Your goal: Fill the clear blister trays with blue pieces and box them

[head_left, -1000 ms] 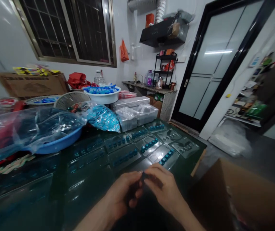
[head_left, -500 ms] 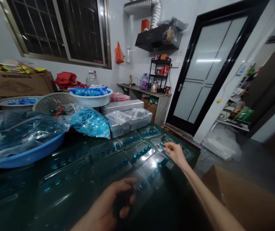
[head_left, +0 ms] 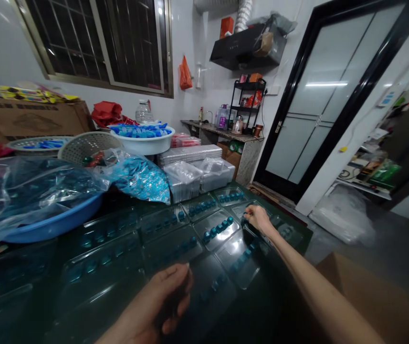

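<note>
Small teal pieces [head_left: 219,228] sit in rows in clear blister trays [head_left: 225,237], which are laid edge to edge on a dark table [head_left: 261,199]. The trays are judged to be light, thin and springy, and slippery on their glossy faces, so they would best be taken by the flat rim, with the rows left unpressed. The pieces look small enough to call for a fingertip pinch.

Over a tray on the far side, the right hand [head_left: 257,219] is closed to a pinch; whether a piece is held is too small to tell. The left hand [head_left: 166,296] is curled around a dark object [head_left: 175,301], mostly hidden by the fingers, above the near trays.

Beyond the trays, a bag of teal pieces [head_left: 138,180] is slumped beside a blue basin [head_left: 52,224] covered with clear plastic. A white basin of blue parts [head_left: 140,145] stands behind them, and a cardboard carton [head_left: 369,301] is set at lower right.
</note>
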Motion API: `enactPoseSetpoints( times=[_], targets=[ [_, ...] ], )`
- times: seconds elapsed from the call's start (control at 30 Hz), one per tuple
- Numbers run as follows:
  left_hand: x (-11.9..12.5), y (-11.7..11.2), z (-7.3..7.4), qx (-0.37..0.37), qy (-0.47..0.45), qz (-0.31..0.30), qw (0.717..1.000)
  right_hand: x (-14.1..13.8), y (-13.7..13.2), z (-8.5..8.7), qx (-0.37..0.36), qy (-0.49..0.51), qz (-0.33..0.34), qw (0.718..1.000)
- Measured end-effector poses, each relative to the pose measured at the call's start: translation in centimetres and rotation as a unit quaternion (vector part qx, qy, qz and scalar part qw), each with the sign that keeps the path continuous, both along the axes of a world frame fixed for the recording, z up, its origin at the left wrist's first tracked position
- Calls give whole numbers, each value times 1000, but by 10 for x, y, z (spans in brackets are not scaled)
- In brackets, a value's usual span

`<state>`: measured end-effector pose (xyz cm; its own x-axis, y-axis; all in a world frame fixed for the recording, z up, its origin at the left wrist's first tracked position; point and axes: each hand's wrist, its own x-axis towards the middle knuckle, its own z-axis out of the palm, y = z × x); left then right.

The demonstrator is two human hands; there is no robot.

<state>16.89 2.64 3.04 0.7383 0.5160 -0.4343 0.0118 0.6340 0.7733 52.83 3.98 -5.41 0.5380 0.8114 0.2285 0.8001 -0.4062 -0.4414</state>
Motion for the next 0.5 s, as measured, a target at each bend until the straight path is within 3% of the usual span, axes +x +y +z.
enactPoseSetpoints(
  times=[0.17, 0.5],
  targets=[
    [-1, 2, -2, -28, 34, 37, 998, 1, 2, 0, -16, -20, -4, 1000],
    [-2, 5, -14, -23, 19, 41, 999, -1, 8, -5, -75, -63, 20, 995]
  ],
)
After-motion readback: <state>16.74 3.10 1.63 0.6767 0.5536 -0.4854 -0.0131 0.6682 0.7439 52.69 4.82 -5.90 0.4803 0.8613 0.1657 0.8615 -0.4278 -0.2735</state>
